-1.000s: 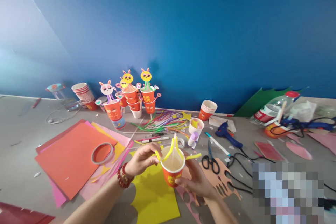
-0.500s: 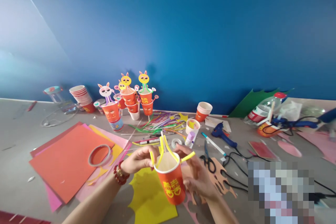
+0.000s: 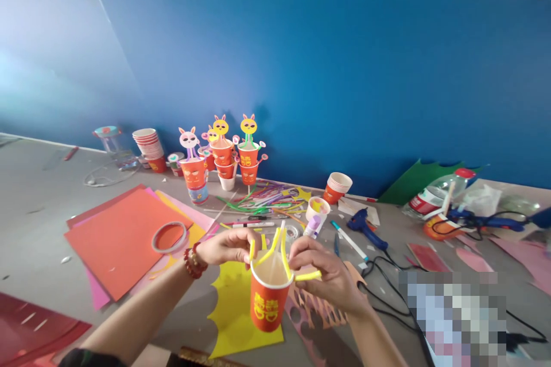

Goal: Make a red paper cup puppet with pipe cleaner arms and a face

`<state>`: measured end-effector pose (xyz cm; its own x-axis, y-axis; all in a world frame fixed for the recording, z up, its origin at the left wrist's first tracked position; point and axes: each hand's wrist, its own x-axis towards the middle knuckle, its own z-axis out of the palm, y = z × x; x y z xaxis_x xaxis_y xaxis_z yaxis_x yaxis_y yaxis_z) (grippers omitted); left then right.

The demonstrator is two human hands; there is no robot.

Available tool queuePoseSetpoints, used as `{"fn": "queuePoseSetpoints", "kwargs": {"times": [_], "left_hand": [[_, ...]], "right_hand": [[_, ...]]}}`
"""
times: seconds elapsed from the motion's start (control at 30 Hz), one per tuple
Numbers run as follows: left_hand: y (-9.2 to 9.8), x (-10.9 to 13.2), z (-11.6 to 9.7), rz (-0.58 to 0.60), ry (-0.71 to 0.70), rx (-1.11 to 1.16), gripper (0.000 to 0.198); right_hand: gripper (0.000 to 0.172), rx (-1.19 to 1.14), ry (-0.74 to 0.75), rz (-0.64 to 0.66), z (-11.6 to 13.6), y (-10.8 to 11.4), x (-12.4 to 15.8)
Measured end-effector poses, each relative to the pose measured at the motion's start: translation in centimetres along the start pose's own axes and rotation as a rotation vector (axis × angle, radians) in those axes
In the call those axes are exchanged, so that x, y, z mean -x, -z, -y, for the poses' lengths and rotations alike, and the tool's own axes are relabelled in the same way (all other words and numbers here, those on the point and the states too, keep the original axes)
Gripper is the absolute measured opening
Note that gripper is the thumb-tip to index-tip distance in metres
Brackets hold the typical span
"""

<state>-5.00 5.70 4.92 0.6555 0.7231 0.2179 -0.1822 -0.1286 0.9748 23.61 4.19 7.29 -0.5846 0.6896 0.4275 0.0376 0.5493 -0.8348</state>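
Note:
I hold a red paper cup (image 3: 267, 301) upright above the table, with bent yellow straws (image 3: 278, 246) poking through its rim. My left hand (image 3: 226, 246), a red bead bracelet at its wrist, pinches the yellow straw end at the cup's left rim. My right hand (image 3: 331, 281) is closed on the cup's right side and on the yellow straw end that sticks out there. A yellow paper sheet (image 3: 235, 312) lies under the cup.
Orange, pink and yellow sheets (image 3: 124, 241) with a tape ring (image 3: 169, 237) lie left. Behind stand finished bunny cups (image 3: 224, 155), cup stacks (image 3: 148, 146), loose straws (image 3: 262, 198), a glue stick (image 3: 315, 225), a pen (image 3: 350, 241), a blue glue gun (image 3: 365, 223) with black cables and a bottle (image 3: 439, 192).
The cup has turned more upright and dropped lower in view. My right hand has shifted from beneath the cup up to its rim and the straw end. The camera has turned left.

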Motion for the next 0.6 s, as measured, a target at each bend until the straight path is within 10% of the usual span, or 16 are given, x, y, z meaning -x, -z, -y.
{"fn": "queuePoseSetpoints", "kwargs": {"times": [0.6], "left_hand": [[-0.5,0.7,5.3,-0.008,-0.033,0.251,0.034]], "right_hand": [[0.021,0.171,0.093,0.102,-1.2,-1.0,1.1]]}}
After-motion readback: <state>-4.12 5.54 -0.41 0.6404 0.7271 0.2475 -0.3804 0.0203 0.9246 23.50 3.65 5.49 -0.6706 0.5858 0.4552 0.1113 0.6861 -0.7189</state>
